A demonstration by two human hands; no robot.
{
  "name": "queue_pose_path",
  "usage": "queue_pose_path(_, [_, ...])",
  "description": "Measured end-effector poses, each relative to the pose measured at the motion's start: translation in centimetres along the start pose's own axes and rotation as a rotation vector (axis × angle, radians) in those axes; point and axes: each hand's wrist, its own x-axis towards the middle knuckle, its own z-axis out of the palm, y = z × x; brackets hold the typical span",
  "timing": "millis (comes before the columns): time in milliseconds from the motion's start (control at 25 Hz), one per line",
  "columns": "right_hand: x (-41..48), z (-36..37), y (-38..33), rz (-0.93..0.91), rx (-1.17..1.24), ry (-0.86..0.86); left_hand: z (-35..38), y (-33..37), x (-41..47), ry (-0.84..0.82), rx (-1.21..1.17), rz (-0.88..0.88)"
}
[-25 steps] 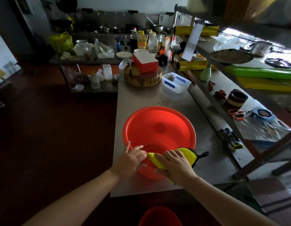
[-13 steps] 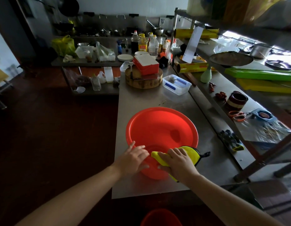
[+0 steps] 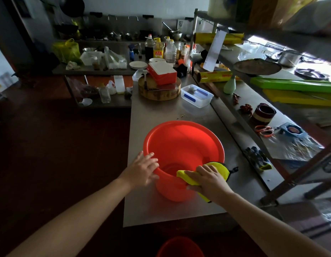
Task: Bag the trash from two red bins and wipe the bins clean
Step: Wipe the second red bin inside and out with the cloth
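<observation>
Red bin: the red bin (image 3: 179,145) stands on the steel table (image 3: 161,214), close to the table's near edge, with its mouth upward; no trash shows inside it
Second red bin: only the top of a second red bin (image 3: 179,247) shows, nearer to the person than the red bin and lower than the table top, in the dark
Step in hand: in my judgement, wiping the near rim and wall of the red bin with the yellow cloth (image 3: 219,168)
How to do it well: keep the cloth flat and pressed, and lead it all around the rim, then down the inner wall to the bottom; turn the red bin little by little with the free hand so that no part is missed; do not pull hard toward the near table edge, because the red bin is probably light and could slide off
Left hand: the left hand (image 3: 142,169) lies on the left side of the red bin, fingers nearly straight and spread over the rim, palm against the outer wall; it steadies the bin and grasps nothing
Right hand: the right hand (image 3: 207,179) is at the near right side of the red bin and grasps the yellow cloth, fingers on top and thumb under, pressing it on the rim
Yellow cloth: it lies over the rim at the right of the red bin, and one part hangs outside the wall
</observation>
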Motion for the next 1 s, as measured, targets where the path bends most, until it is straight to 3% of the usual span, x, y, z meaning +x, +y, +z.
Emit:
queue_pose_path(160, [1.2, 1.0, -4.3, 0.122, -0.035, 0.010, 2.3, 3.8, 0.2, 0.057, -0.152, 0.029])
queue_pose_path(320, [0.0, 0.6, -2.2, -0.036, 0.014, -0.020, 2.2, 2.1, 0.4, 0.052, -0.321, 0.034])
queue_pose_path(400, [-0.8, -0.2, 1.0, -0.117, 0.034, -0.040, 1.6, -0.8, 0.5, 0.037, -0.277, 0.047])
queue_pose_path(520, [-1.0, -1.3, 3.5, -0.106, 0.004, -0.062, 0.4, -3.0, 1.5, 0.012, -0.104, -0.114])
queue_pose_path(640, [0.3, -1.0, 1.0, -0.043, -0.019, -0.052, 0.6, -0.7, 2.2, -0.024, -0.008, -0.030])
queue_pose_path(720, [1.1, -0.2, -2.0, -0.002, -0.064, -0.025, 1.5, 2.0, 1.8, -0.033, -0.097, 0.002])
queue_pose_path(840, [1.1, 0.4, -4.1, 0.049, -0.076, -0.042, 2.0, 3.7, 1.4, 0.002, -0.323, -0.088])
queue_pose_path(1000, [-0.3, -0.7, 0.0, -0.087, -0.025, -0.039, 0.9, 1.0, 2.1, -0.024, -0.429, -0.063])
